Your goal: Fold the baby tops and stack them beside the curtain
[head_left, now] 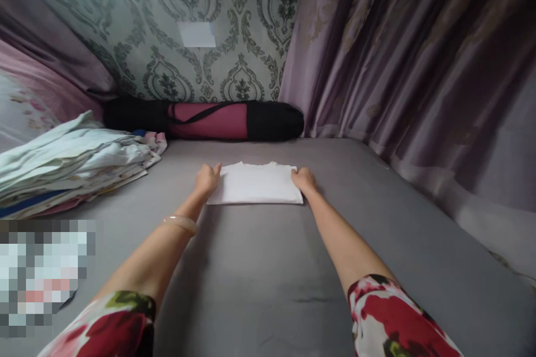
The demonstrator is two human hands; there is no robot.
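A white shirt, folded into a flat rectangle, is stretched between my two hands over the grey bed sheet. Its collar edge faces the wall, and a straight folded edge faces me. My left hand grips the shirt's left side, thumb towards the far corner. At the opposite side, my right hand pinches the far right corner, fingers closed. Whether the shirt rests on the sheet or hangs just above it, I cannot tell. A pale bangle circles my left wrist.
To the left lies a pile of light-coloured clothes. A black and dark-pink long bag stretches along the patterned wall. Purple curtains hang down the right side. Something pixelated covers the lower left.
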